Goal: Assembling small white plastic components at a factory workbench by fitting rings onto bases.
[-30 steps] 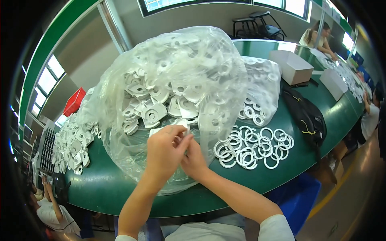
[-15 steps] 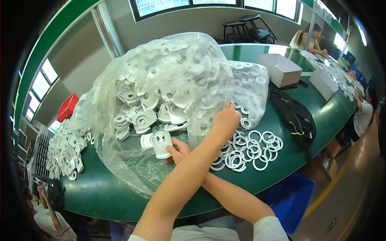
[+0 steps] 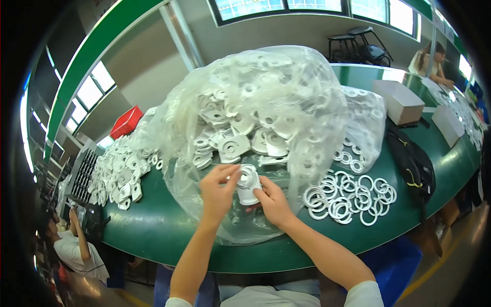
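Observation:
My right hand (image 3: 274,200) grips a white plate (image 3: 247,196), rounded at one end with a raised ring around a hole, between thumb and fingers. At its upper left edge is my left hand (image 3: 217,190), closed, with thumb and fingertips pinched together over the hole; what they hold, if anything, is hidden. Behind both hands a large clear plastic bag (image 3: 197,84) lies open, full of similar white plates (image 3: 232,147). Loose white rings (image 3: 353,199) spread over the green table to the right. Smaller rings (image 3: 350,158) spill from a second clear bag (image 3: 369,115).
More white parts (image 3: 118,174) are heaped at the left, near a red bin (image 3: 126,122) and a dark rack (image 3: 82,176). On the right of the green table (image 3: 153,230) lie a black bag (image 3: 411,163) and white boxes (image 3: 401,101). Other people work at both sides.
My left hand has come back from the small bag of rings to the plate, so my forearms are uncrossed. My right hand still holds the plate. The view has turned leftward.

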Demonstrator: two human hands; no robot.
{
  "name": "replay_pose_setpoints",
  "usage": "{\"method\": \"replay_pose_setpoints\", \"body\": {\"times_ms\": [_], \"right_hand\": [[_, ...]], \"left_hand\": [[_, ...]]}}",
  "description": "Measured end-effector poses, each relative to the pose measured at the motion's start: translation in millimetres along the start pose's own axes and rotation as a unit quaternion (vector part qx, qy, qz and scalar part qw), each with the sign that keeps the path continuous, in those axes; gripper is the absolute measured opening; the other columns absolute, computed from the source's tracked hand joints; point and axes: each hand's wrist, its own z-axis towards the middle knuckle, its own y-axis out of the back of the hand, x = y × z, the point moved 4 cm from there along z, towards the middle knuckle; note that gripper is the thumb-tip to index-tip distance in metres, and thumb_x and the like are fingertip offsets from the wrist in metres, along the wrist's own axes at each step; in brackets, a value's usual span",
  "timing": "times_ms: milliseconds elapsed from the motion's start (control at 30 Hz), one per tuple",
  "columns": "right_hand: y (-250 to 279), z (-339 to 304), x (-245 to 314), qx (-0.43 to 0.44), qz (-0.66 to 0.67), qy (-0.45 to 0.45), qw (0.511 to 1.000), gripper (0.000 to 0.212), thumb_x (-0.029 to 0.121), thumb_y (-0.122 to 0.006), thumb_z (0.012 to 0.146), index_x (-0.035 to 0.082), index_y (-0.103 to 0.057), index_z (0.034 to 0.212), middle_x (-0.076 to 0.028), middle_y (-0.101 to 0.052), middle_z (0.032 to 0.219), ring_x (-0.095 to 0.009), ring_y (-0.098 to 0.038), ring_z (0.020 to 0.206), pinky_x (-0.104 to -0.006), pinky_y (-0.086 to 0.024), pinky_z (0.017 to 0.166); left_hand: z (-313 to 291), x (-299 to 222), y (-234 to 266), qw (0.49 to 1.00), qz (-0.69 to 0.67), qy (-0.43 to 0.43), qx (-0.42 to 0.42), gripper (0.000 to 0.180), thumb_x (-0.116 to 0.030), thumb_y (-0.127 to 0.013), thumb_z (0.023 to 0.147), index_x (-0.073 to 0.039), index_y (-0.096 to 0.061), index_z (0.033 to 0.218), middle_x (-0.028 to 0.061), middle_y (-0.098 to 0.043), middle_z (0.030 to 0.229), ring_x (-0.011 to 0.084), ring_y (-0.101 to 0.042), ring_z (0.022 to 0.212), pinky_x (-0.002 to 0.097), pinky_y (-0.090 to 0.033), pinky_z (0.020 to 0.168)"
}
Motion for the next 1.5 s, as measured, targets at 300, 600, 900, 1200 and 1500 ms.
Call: {"method": "replay_pose_setpoints", "body": {"times_ms": [300, 600, 900, 1200, 1500], "right_hand": [[-2, -2, -2, -0.015, -0.063, 0.016, 0.998, 0.024, 0.012, -0.047, 0.094, 0.002, -0.048, 0.116, -0.005, -0.059, 0.097, -0.010, -0.058, 0.077, -0.0250, -0.051, 0.059], [18, 7, -17, -0.068, -0.168, 0.114, 0.977, 0.018, 0.018, -0.058, 0.089, 0.001, -0.055, 0.097, -0.006, -0.059, 0.077, -0.016, -0.057, 0.068, -0.0314, -0.047, 0.060], [10, 1, -4, -0.042, -0.142, -0.012, 0.989, 0.020, 0.019, -0.055, 0.091, 0.004, -0.057, 0.104, -0.001, -0.059, 0.074, -0.006, -0.050, 0.053, -0.0236, -0.039, 0.044], [15, 1, 4, -0.075, -0.094, 0.238, 0.964, 0.025, 0.022, -0.046, 0.096, 0.001, -0.050, 0.110, -0.006, -0.060, 0.079, -0.016, -0.060, 0.060, -0.0264, -0.049, 0.046], [0, 1, 3, -0.004, 0.041, -0.132, 0.990, 0.032, 0.023, -0.046, 0.098, -0.002, -0.045, 0.118, -0.018, -0.064, 0.097, -0.023, -0.068, 0.079, -0.0278, -0.055, 0.058]], "left_hand": [[-14, 28, -14, 0.963, -0.219, 0.155, 0.010, 0.019, 0.000, -0.066, 0.082, 0.004, -0.065, 0.101, 0.0043, -0.066, 0.086, 0.0084, -0.060, 0.076, 0.0217, -0.048, 0.071], [-18, -62, -28, 0.973, 0.062, -0.220, -0.031, 0.025, 0.008, -0.067, 0.067, -0.001, -0.066, 0.091, 0.0076, -0.063, 0.086, 0.0224, -0.062, 0.080, 0.0288, -0.048, 0.070], [-58, -96, -174, 0.837, 0.153, -0.366, 0.376, 0.006, -0.009, -0.065, 0.069, -0.005, -0.065, 0.073, 0.0074, -0.057, 0.088, 0.0248, -0.053, 0.095, 0.0342, -0.047, 0.078], [1, -58, -67, 0.938, -0.229, 0.018, 0.259, 0.016, 0.000, -0.065, 0.078, 0.004, -0.068, 0.093, 0.0081, -0.069, 0.085, 0.0115, -0.062, 0.071, 0.0233, -0.047, 0.063], [11, 52, 42, 0.943, -0.288, 0.167, 0.009, 0.019, -0.004, -0.061, 0.086, 0.004, -0.066, 0.102, 0.0055, -0.065, 0.082, 0.0095, -0.056, 0.065, 0.0220, -0.047, 0.060]]}}
